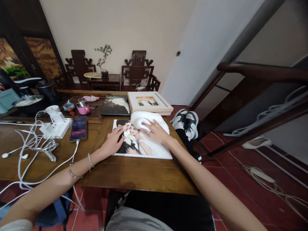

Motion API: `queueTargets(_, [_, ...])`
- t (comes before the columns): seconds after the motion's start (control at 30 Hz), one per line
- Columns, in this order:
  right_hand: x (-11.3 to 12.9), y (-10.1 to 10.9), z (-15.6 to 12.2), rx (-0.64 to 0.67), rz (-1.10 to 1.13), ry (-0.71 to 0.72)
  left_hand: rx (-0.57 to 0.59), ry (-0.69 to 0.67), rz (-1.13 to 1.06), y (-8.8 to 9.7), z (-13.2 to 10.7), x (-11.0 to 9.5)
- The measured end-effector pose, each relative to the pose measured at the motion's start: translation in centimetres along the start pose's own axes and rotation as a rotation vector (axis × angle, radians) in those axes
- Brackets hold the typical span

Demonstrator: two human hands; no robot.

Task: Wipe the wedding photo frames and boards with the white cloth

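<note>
A wedding photo panel (144,148) lies flat near the right end of the wooden table, showing a couple in a dark suit and a white dress. My left hand (113,140) rests on its left side, fingers stretched out across the print. Over the panel's upper right part is a bunched white fluffy cloth (138,118). My right hand (155,131) presses on this cloth with bent fingers, gripping part of it against the print. Behind the panel are a dark photo panel (115,105) and a light-framed picture (166,106).
To the left are a phone (78,128) on a charging cable, a white power strip (59,127), tangled white cables and a silvery object (49,149). A pink cup (83,109) stands on the tea tray. Past the table's right edge, someone's sneakers (185,122) show.
</note>
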State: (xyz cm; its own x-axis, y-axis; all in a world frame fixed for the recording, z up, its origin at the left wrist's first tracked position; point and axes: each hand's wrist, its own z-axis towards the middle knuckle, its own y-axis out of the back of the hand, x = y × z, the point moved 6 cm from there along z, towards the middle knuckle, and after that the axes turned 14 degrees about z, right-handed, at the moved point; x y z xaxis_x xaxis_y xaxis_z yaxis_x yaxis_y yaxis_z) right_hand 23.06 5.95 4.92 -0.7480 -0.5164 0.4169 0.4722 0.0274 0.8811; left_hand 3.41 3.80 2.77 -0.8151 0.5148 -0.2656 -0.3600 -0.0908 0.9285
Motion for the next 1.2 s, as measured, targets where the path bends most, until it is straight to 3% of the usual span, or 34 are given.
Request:
queueTargets(0.1, [1.4, -0.4, -1.3, 0.014, -0.001, 0.02, -0.005, 0.013, -0.008, -0.1, 0.0, 0.1])
queueTargets(0.33, [9.0, -0.5, -10.7, 0.165, 0.085, 0.131, -0.004, 0.011, 0.002, -0.5, 0.0, 0.3])
queueTargets(0.43, [10.2, -0.6, -11.8, 0.198, 0.105, 0.142, -0.037, 0.013, -0.005, -0.5, 0.0, 0.4])
queueTargets(0.53, [9.1, -0.8, -9.5, 0.195, 0.082, 0.133, -0.037, 0.006, -0.003, -0.7, 0.0, 0.5])
queueTargets(0.77, [3.4, -1.1, 0.5, 0.104, -0.021, 0.029, -0.035, -0.017, -0.007, -0.5, 0.0, 0.5])
queueTargets(0.87, [3.2, -1.3, 1.6, 0.076, -0.047, 0.009, -0.037, -0.009, -0.017, -0.6, 0.0, 0.6])
queueTargets(0.97, [5.2, -1.4, -0.6, 0.091, -0.007, 0.046, -0.043, -0.001, -0.021, -0.8, 0.0, 0.7])
queueTargets(1.1, [9.4, -1.2, -6.6, 0.165, 0.102, 0.108, -0.041, 0.007, -0.009, -1.0, 0.0, 0.9])
queueTargets(1.2, [10.5, -0.8, -10.2, 0.172, 0.145, 0.146, -0.041, -0.002, -0.003, -1.0, -0.1, 0.9])
